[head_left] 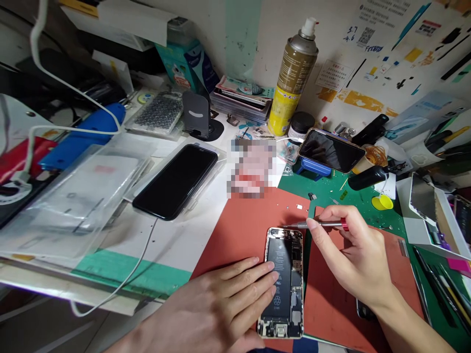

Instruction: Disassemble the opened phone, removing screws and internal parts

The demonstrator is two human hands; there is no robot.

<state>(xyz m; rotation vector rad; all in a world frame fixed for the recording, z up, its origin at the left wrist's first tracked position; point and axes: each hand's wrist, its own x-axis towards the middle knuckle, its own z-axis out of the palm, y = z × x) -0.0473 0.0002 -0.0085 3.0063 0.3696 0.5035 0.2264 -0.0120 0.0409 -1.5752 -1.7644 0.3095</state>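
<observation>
An opened phone [281, 284] lies on a reddish-brown mat [228, 235], its black battery and inner boards exposed. My left hand [228, 294] rests along the phone's left edge, fingers stretched out flat with the tips over the battery. Between the thumb and fingers of my right hand [356, 255] is a slim screwdriver [324, 224] with a red end, held nearly level. Its tip points left, just above the phone's top edge; whether it touches anything I cannot tell. Under my right wrist, a dark phone-like object [363, 310] is mostly hidden.
Left of the mat, a black-screened phone [176, 181] lies on a clear case. A spray can [292, 78] stands at the back beside a phone propped on a blue stand [314, 166]. Tweezers and thin tools [437, 284] lie at right. A white cable [138, 267] hangs over the table edge.
</observation>
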